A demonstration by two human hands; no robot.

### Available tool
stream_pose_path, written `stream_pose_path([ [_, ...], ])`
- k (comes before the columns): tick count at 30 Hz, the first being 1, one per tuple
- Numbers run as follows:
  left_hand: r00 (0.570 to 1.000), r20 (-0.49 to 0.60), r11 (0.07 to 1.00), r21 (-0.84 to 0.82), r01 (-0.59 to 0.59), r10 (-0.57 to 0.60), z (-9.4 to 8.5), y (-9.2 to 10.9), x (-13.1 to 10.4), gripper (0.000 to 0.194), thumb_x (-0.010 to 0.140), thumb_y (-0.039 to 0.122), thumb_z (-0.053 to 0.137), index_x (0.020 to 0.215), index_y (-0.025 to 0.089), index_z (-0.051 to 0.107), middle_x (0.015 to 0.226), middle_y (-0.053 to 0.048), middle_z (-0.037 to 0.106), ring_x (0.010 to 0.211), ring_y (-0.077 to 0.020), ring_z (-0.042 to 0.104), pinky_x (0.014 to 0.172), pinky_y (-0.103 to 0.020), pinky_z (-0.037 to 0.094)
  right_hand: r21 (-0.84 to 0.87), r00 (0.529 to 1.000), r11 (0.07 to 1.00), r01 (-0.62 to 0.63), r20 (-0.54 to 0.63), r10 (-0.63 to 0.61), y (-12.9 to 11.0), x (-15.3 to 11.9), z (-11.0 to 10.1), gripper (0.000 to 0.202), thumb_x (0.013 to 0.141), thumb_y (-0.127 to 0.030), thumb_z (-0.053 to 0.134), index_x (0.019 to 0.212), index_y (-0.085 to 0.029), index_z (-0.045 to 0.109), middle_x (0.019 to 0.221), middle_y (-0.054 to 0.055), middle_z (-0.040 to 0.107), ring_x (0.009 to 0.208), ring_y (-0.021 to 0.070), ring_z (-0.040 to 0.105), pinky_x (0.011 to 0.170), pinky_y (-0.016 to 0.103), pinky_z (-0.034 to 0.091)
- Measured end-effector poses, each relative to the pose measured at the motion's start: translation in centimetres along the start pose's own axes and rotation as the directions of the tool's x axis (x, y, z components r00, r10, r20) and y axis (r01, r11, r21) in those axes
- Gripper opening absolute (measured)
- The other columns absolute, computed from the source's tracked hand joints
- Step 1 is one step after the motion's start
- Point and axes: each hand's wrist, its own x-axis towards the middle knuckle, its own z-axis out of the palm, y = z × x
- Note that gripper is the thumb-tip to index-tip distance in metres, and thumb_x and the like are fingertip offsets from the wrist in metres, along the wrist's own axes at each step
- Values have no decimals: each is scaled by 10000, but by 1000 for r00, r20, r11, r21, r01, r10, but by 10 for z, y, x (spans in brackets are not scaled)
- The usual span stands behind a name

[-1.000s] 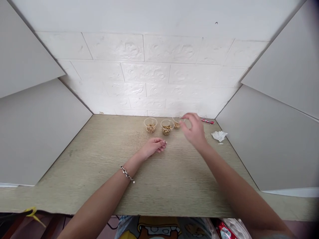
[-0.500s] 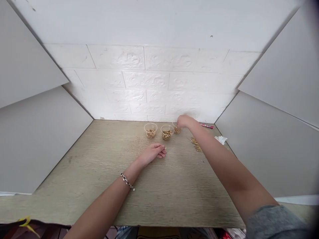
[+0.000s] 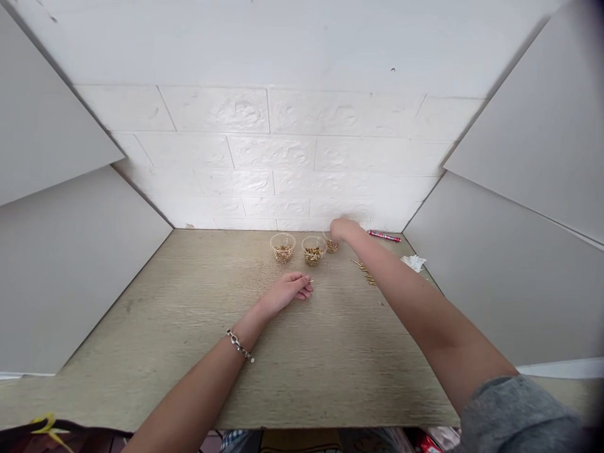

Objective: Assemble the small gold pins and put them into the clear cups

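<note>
My left hand (image 3: 291, 287) is over the middle of the table, thumb and index finger pinched on a small thin gold-coloured pin (image 3: 311, 280). Just beyond it stand two clear plastic cups, the left cup (image 3: 283, 250) and the middle cup (image 3: 313, 252), both with small gold-coloured metal pieces inside. My right hand (image 3: 345, 230) reaches into a third clear cup (image 3: 332, 245), which it partly covers; its fingertips are hidden, so what they hold cannot be made out. Several gold-coloured pins (image 3: 366, 273) lie in a row on the table, partly behind my right forearm.
A red patterned pen (image 3: 384, 236) lies by the back wall at right. Crumpled white tissue (image 3: 414, 263) sits near the right panel (image 3: 514, 270). White brick-patterned wall (image 3: 264, 157) closes off the back, and a grey panel (image 3: 94, 270) stands at left.
The whole view has shifted slightly. My right hand stays at the third cup, and my left hand keeps its pinch on the pin.
</note>
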Motion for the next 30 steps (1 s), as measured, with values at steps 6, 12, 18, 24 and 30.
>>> stream_pose_path([
  [6, 1000, 20, 997, -81, -3, 4, -4, -5, 4, 239, 682, 356, 573, 667, 118, 552, 653, -13, 571, 583, -68, 522, 584, -197, 411, 35, 985, 997, 69, -163, -62, 16, -32, -7, 196, 672, -173, 523, 837, -130, 619, 838, 112, 608, 800, 201, 549, 650, 270, 380],
  [12, 998, 54, 952, -306, -18, 36, -8, 0, 1, 209, 682, 311, 601, 759, 125, 547, 880, -57, 599, 640, -70, 556, 591, -186, 431, 266, 758, 880, 392, -635, -146, 12, -87, 26, 157, 746, -218, 409, 750, -174, 561, 870, 48, 588, 800, 153, 523, 720, 271, 365],
  [18, 980, 106, 843, -531, -89, 170, -7, 2, -4, 141, 729, 265, 563, 771, 139, 519, 1066, -68, 560, 827, -133, 592, 717, -235, 450, 255, 606, 754, 605, -762, -228, -19, -124, 75, 115, 771, -231, 427, 778, -205, 538, 898, 21, 598, 872, 158, 519, 947, 409, 168],
  [24, 982, 119, 888, -454, -79, 148, -6, 0, -2, 167, 709, 261, 588, 785, 120, 542, 1016, -88, 590, 802, -134, 603, 754, -243, 437, 237, 629, 774, 588, -735, -252, -17, -123, 86, 141, 787, -240, 422, 810, -221, 560, 896, 23, 598, 862, 160, 517, 948, 423, 147],
  [30, 978, 171, 918, -395, -43, 119, -4, -1, -2, 194, 666, 276, 626, 701, 105, 541, 1081, -105, 554, 883, -160, 578, 880, -311, 381, 125, 644, 870, 477, -724, -249, -12, -120, 92, 135, 767, -243, 461, 750, -219, 593, 1027, 60, 526, 904, 196, 468, 827, 363, 283],
])
